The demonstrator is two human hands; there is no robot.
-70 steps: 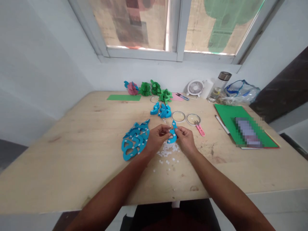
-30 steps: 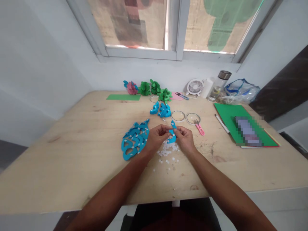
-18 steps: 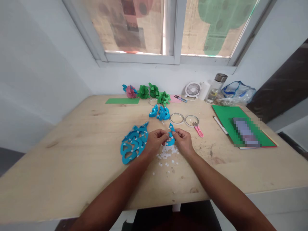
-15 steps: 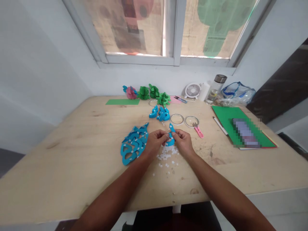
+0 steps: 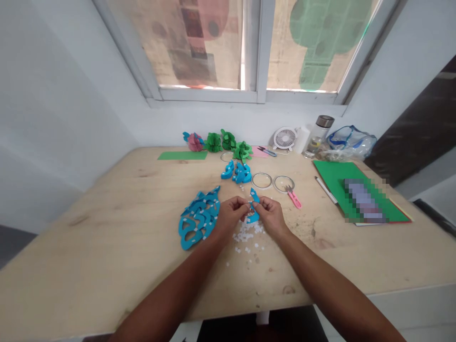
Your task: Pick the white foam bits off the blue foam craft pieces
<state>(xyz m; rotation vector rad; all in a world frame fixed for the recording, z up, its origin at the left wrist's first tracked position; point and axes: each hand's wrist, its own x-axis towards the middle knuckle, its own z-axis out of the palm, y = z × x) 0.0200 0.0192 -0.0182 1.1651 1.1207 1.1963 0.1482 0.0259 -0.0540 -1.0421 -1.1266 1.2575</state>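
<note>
Both my hands meet over the middle of the wooden table (image 5: 107,237). My left hand (image 5: 230,216) and my right hand (image 5: 270,216) pinch one curved blue paper cutout (image 5: 254,195) between their fingertips, held just above the table. Small white paper scraps (image 5: 247,236) lie scattered under and in front of my hands. A pile of matching blue cutouts with white tabs (image 5: 197,217) lies just left of my left hand. Some folded blue pieces (image 5: 238,172) sit farther back.
Two tape rings (image 5: 261,180) and pink snips (image 5: 294,197) lie behind my right hand. Green paper sheets (image 5: 338,183), a pen, a small white fan (image 5: 285,138), a bottle (image 5: 317,135) and a plastic bag are at right. Green and pink paper flowers (image 5: 221,141) line the back wall.
The camera tilted up a little, so the table sits lower in view. My hands keep pinching the same blue cutout with only slight finger movement.
</note>
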